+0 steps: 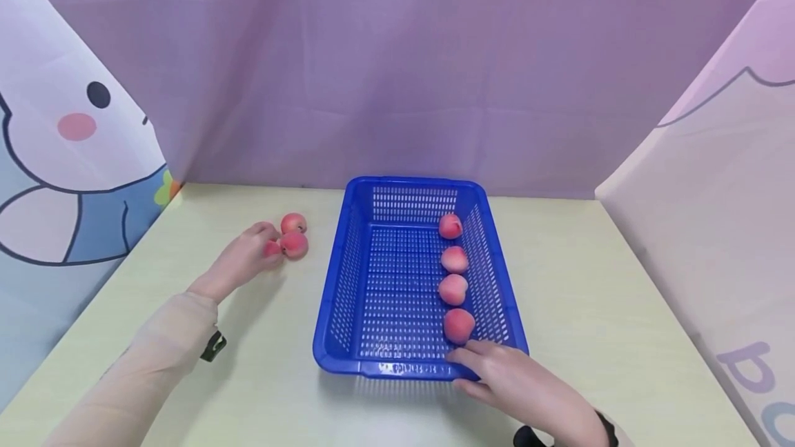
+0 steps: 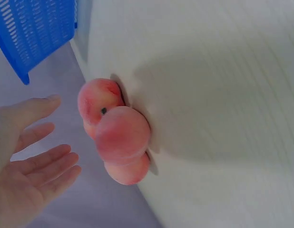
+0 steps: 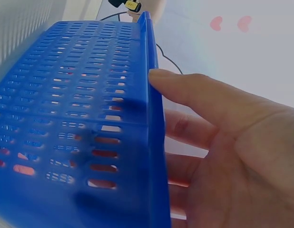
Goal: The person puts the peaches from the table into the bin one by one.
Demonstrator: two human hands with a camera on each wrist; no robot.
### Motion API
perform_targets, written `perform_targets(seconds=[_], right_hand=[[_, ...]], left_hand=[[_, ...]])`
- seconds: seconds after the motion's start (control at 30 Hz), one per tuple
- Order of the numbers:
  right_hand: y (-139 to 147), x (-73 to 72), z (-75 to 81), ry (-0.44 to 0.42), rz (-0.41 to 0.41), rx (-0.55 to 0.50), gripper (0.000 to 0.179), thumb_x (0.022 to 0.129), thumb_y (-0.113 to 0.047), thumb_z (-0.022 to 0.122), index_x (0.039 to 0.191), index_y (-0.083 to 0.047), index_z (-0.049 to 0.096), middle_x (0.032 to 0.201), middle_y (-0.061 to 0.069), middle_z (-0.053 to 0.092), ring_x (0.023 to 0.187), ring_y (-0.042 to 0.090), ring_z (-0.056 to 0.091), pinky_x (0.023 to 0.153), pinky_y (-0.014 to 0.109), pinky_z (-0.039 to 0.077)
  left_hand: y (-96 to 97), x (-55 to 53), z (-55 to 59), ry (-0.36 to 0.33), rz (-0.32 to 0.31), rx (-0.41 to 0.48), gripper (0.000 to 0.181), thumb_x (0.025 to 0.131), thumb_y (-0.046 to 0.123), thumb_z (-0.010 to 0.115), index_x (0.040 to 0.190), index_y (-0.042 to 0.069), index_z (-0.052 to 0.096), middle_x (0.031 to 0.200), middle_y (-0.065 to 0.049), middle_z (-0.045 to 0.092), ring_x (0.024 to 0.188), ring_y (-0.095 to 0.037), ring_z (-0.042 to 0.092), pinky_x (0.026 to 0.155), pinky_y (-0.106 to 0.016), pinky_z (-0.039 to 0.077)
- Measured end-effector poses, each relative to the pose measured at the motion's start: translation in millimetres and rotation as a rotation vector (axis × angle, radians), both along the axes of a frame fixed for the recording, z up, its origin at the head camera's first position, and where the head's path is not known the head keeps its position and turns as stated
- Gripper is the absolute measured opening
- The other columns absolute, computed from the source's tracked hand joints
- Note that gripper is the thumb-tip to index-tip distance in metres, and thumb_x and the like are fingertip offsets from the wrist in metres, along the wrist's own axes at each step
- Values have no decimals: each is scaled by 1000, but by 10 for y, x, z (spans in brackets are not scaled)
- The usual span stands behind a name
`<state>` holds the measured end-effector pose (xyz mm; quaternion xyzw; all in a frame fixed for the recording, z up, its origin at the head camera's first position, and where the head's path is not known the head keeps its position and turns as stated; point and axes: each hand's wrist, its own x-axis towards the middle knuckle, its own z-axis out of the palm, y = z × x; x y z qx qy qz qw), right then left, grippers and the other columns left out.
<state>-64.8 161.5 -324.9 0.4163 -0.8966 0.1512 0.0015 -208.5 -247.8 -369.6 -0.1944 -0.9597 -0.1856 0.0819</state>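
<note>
Three pinkish-red peaches lie bunched on the table left of a blue basket (image 1: 373, 368): a rear peach (image 1: 294, 222), a middle peach (image 1: 295, 245) and one (image 1: 272, 248) partly behind my left fingers. My left hand (image 1: 244, 259) is over this bunch; in the left wrist view the left hand (image 2: 21, 183) has its fingers spread, apart from the peaches (image 2: 122, 135). With my right hand (image 1: 512, 374) I grip the basket's near rim at its right corner, thumb on one side and fingers on the other. Inside the basket, several peaches (image 1: 459, 326) line the right wall.
The pale table (image 1: 577, 295) extends on both sides of the basket. A purple cloth (image 1: 397, 74) hangs behind it, and printed cloths (image 1: 708, 226) flank the table left and right. The basket's walls and floor are slotted.
</note>
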Motion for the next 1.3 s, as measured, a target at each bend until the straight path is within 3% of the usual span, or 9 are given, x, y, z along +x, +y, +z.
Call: perform_targets(seconds=[0.3, 0.63, 0.9, 1.3], right_hand=[[1, 4, 17, -35, -18, 21, 29, 87, -33, 52, 103, -11, 61, 86, -6, 58, 78, 6, 56, 68, 23, 48], [-18, 19, 0, -31, -13, 20, 24, 84, -26, 59, 102, -10, 61, 85, -5, 58, 77, 6, 56, 67, 22, 48], [-3, 10, 6, -24, -20, 18, 27, 86, -31, 54, 102, -10, 61, 85, -6, 58, 76, 6, 56, 67, 22, 48], [-15, 5, 22, -56, -21, 17, 24, 85, -27, 56, 102, -11, 61, 85, -6, 57, 76, 5, 55, 67, 21, 48]], left_hand=[[-76, -46, -122, 74, -31, 17, 27, 69, 2, 66, 91, -9, 56, 88, -23, 54, 69, -29, 54, 65, -42, 48], [-128, -22, -195, 68, -14, -24, 33, 68, 2, 69, 95, -11, 54, 88, -25, 54, 68, -30, 55, 63, -40, 50], [-138, -118, -297, 155, -54, -18, 33, 67, 1, 70, 94, -9, 55, 84, -22, 54, 63, -24, 53, 57, -34, 50], [-167, -121, -335, 69, -20, -41, 38, 69, -2, 67, 102, -11, 52, 91, -27, 52, 69, -28, 52, 60, -36, 49]])
